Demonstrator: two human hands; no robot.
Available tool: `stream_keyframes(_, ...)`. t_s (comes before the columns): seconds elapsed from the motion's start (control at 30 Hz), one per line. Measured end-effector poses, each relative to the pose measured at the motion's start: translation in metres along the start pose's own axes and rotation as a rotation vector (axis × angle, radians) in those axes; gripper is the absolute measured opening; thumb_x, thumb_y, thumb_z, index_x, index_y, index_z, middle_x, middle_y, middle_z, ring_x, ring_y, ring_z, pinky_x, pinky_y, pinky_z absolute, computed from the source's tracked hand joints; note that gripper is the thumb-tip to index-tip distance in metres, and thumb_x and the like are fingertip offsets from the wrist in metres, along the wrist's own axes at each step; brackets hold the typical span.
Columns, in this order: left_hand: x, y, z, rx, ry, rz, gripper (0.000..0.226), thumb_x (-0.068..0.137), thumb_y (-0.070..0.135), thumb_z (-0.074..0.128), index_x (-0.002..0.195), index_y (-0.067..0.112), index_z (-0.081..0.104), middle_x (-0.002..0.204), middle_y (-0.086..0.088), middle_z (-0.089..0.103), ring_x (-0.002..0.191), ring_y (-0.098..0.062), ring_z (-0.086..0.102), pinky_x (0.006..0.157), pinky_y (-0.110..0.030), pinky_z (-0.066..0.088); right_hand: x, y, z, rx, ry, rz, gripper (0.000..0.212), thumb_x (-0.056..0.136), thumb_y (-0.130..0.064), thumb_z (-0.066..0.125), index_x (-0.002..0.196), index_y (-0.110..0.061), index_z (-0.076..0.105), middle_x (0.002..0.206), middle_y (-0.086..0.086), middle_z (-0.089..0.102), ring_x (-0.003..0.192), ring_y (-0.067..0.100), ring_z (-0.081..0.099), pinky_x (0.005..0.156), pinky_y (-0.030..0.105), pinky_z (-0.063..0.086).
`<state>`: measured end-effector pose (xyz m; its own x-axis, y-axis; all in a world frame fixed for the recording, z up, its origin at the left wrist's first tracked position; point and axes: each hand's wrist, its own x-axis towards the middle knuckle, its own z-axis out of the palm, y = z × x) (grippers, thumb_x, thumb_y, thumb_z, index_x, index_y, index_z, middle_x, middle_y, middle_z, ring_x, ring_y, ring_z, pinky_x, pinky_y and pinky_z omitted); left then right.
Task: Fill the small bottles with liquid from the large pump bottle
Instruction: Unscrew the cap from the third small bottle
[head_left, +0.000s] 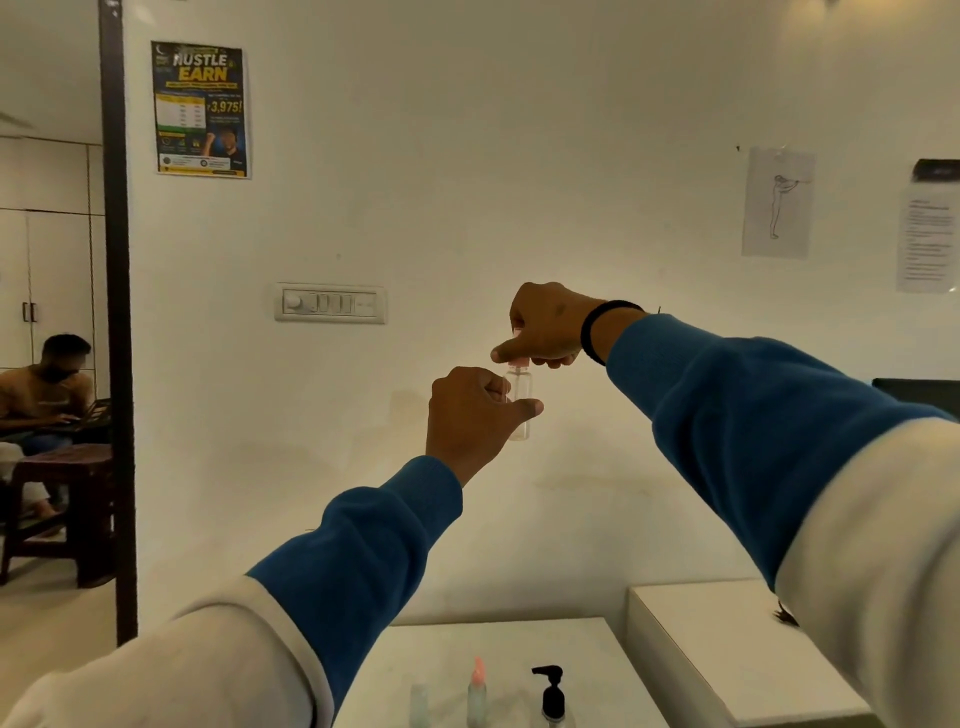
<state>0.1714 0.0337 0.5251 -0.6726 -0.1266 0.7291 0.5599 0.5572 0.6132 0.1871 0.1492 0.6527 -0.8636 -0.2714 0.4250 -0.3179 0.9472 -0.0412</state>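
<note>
Held up in front of the white wall, well above the table: a small clear plastic bottle (519, 402), upright. Left hand (470, 413) wrapped around its body, thumb across the front, fingers curled behind. Right hand (545, 327) curled over the pale pink cap (518, 359) at the bottle's top, fingertips pinching it, black band (597, 330) on the wrist. Down on the white table (519, 644), in a row near the bottom edge: a large pump bottle with a black pump head (551, 693), a small bottle with a pink pointed cap (476, 693) beside it, and a faint clear bottle (418, 704) further left. Blue sleeves on both arms.
</note>
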Motion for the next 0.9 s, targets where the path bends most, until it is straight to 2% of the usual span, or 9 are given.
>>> stream_keyframes(0.1, 0.0006, 0.0005, 0.0013, -0.003, -0.005, -0.006, 0.037, 0.071, 0.049, 0.088, 0.075, 0.020, 0.065, 0.084, 0.007, 0.071, 0.067, -0.007, 0.063, 0.057, -0.011, 0.037, 0.0004, -0.0005, -0.0036, 0.038, -0.063, -0.013, 0.029, 0.087, -0.031, 0.075, 0.089, -0.003, 0.070, 0.077, 0.013, 0.074, 0.058, 0.021, 0.065, 0.064, 0.034, 0.061)
stream_keyframes(0.23, -0.0007, -0.0009, 0.0011, 0.020, -0.008, -0.014, 0.037, 0.073, 0.049, 0.086, 0.075, 0.021, 0.063, 0.083, 0.007, 0.069, 0.062, -0.002, 0.058, 0.056, -0.010, 0.033, -0.0037, -0.0027, -0.0090, 0.142, -0.156, -0.058, 0.018, 0.088, -0.015, 0.073, 0.103, -0.008, 0.068, 0.080, 0.006, 0.069, 0.063, 0.016, 0.065, 0.060, 0.025, 0.059)
stream_keyframes(0.37, 0.0010, -0.0007, -0.0021, 0.024, 0.010, -0.015, 0.036, 0.074, 0.048, 0.087, 0.075, 0.020, 0.064, 0.087, 0.006, 0.072, 0.066, -0.005, 0.061, 0.058, -0.007, 0.032, -0.0014, -0.0043, -0.0051, 0.111, -0.074, -0.019, 0.040, 0.086, -0.047, 0.074, 0.096, -0.010, 0.064, 0.081, 0.010, 0.072, 0.062, 0.021, 0.070, 0.059, 0.030, 0.061)
stream_keyframes(0.43, 0.0019, 0.0002, -0.0019, 0.017, 0.012, -0.012, 0.037, 0.073, 0.047, 0.087, 0.072, 0.019, 0.063, 0.089, 0.006, 0.073, 0.070, -0.008, 0.063, 0.058, -0.007, 0.033, -0.0014, -0.0039, -0.0035, 0.054, -0.001, -0.011, 0.042, 0.088, -0.048, 0.071, 0.087, -0.007, 0.064, 0.074, 0.010, 0.071, 0.054, 0.019, 0.067, 0.056, 0.029, 0.060)
stream_keyframes(0.57, 0.0022, 0.0007, -0.0016, -0.002, 0.006, -0.018, 0.038, 0.073, 0.047, 0.087, 0.085, 0.014, 0.072, 0.084, 0.009, 0.068, 0.063, 0.000, 0.058, 0.057, -0.007, 0.033, -0.0006, -0.0029, -0.0037, 0.070, -0.030, -0.061, 0.028, 0.090, -0.029, 0.072, 0.083, -0.002, 0.070, 0.074, 0.014, 0.074, 0.059, 0.022, 0.070, 0.066, 0.034, 0.063)
stream_keyframes(0.67, 0.0001, -0.0017, 0.0009, -0.011, -0.005, -0.022, 0.036, 0.073, 0.047, 0.088, 0.076, 0.018, 0.066, 0.079, 0.009, 0.067, 0.062, -0.003, 0.059, 0.056, -0.009, 0.034, -0.0001, -0.0022, -0.0064, 0.102, -0.114, -0.084, 0.012, 0.088, -0.013, 0.072, 0.091, -0.002, 0.072, 0.085, 0.015, 0.075, 0.071, 0.023, 0.073, 0.071, 0.033, 0.063)
stream_keyframes(0.73, -0.0024, -0.0025, 0.0023, -0.006, -0.007, -0.018, 0.038, 0.073, 0.046, 0.088, 0.069, 0.021, 0.060, 0.073, 0.009, 0.064, 0.060, -0.007, 0.058, 0.055, -0.010, 0.034, -0.0016, -0.0035, -0.0075, 0.137, -0.165, -0.093, 0.012, 0.088, -0.004, 0.068, 0.100, -0.005, 0.070, 0.094, 0.014, 0.073, 0.078, 0.021, 0.071, 0.075, 0.032, 0.063)
stream_keyframes(0.8, -0.0034, -0.0014, 0.0029, -0.006, -0.002, -0.009, 0.039, 0.073, 0.045, 0.088, 0.067, 0.023, 0.056, 0.067, 0.011, 0.059, 0.057, -0.006, 0.055, 0.054, -0.010, 0.033, -0.0030, -0.0050, -0.0070, 0.142, -0.164, -0.080, 0.018, 0.088, -0.012, 0.071, 0.105, -0.010, 0.066, 0.095, 0.009, 0.070, 0.082, 0.022, 0.071, 0.078, 0.034, 0.063)
stream_keyframes(0.9, -0.0026, 0.0028, 0.0019, -0.006, -0.006, -0.002, 0.038, 0.073, 0.045, 0.088, 0.069, 0.022, 0.058, 0.067, 0.013, 0.060, 0.058, -0.002, 0.056, 0.050, -0.006, 0.032, -0.0027, -0.0030, -0.0032, 0.043, -0.061, -0.033, 0.036, 0.087, -0.043, 0.074, 0.098, -0.010, 0.065, 0.085, 0.008, 0.072, 0.074, 0.023, 0.074, 0.073, 0.038, 0.064)
